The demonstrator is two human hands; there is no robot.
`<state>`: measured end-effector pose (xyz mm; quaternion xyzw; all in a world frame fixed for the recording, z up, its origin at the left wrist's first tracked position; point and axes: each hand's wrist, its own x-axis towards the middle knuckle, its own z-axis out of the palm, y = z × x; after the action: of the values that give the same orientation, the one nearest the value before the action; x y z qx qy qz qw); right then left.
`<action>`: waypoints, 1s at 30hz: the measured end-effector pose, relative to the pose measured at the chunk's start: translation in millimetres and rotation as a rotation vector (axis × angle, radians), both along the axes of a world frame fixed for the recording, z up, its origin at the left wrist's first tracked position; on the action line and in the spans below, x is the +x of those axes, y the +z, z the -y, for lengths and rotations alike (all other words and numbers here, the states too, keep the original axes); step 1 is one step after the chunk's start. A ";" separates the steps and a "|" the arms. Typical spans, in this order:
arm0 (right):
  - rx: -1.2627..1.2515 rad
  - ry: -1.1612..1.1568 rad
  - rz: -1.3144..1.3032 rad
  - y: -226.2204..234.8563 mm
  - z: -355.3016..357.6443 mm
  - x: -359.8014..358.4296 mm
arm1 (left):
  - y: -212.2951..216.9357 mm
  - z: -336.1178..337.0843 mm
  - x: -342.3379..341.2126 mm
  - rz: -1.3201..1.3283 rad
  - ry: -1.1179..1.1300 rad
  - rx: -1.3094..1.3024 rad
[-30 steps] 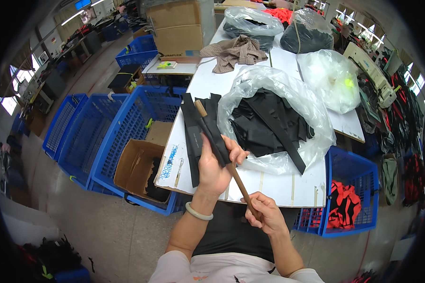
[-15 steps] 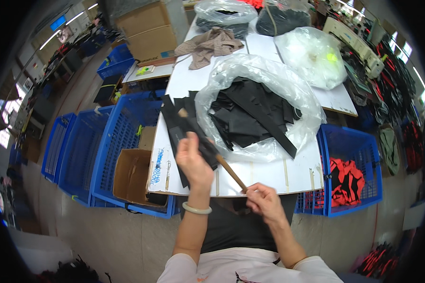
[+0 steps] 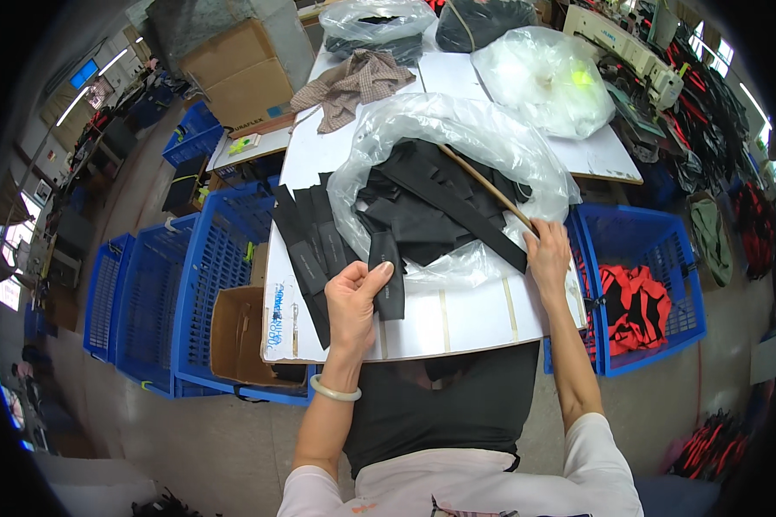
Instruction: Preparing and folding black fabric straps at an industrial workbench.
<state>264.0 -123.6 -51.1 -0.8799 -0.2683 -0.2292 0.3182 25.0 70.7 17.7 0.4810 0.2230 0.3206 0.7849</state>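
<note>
My left hand [image 3: 353,302] is closed at the near edge of the table, thumb and fingers pinching a short black fabric piece [image 3: 392,303]. My right hand [image 3: 549,258] grips the near end of a thin wooden stick [image 3: 489,189], which slants up and left over an open clear plastic bag [image 3: 448,110]. Inside the bag lies a heap of black fabric pieces [image 3: 418,226]. A longer black strip [image 3: 466,211] lies across the heap and over the bag's near rim. To the left of the bag, several flat black strips [image 3: 300,250] overlap on the white table [image 3: 478,323].
Blue plastic crates [image 3: 185,302] stand left of the table, one with a cardboard box [image 3: 237,332] in it. At right, another blue crate [image 3: 685,332] holds red and black pieces [image 3: 634,306]. Farther back lie a checked cloth [image 3: 358,84] and a filled clear bag [image 3: 539,82].
The stick has swung away from beside my left hand, up and right over the bag, with my right hand. My left hand, fingers raised before, now pinches a black piece.
</note>
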 end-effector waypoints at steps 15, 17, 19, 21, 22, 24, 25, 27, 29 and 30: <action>0.516 0.850 -1.258 45.4 -62.8 -109.4 | -2.3 -4.9 -19.2 -0.223 -0.348 0.091; 0.904 0.681 -1.292 37.4 -70.2 -124.2 | -6.8 -2.9 -16.7 -0.034 -0.236 -0.082; 1.021 0.680 -1.328 30.7 -83.4 -139.0 | -12.3 13.4 -4.6 0.172 -0.082 -0.219; 1.088 0.676 -1.377 28.7 -93.8 -156.7 | -21.4 24.2 6.9 0.210 0.027 -0.235; 1.065 0.696 -1.389 30.4 -96.8 -162.6 | -26.9 22.5 9.9 0.213 0.063 -0.247; 0.872 0.721 -1.255 37.5 -99.5 -147.8 | -30.6 12.7 8.9 0.224 0.110 -0.252; 0.692 0.721 -1.111 42.3 -99.2 -132.7 | -29.2 6.3 7.2 0.230 0.101 -0.255; 0.502 0.489 -0.453 40.5 -115.2 -84.1 | -27.1 4.5 5.2 0.240 0.086 -0.252; 0.275 0.319 -0.099 32.1 -138.7 -40.1 | -22.8 7.0 5.2 0.152 -0.019 -0.247; 0.178 0.277 -0.056 26.8 -149.7 -30.6 | -23.5 10.2 5.5 0.148 -0.055 -0.244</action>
<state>233.4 26.1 -24.3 -0.8088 -0.3566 -0.1814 0.4309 30.5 60.5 -5.8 0.3629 0.1884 0.3043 0.8603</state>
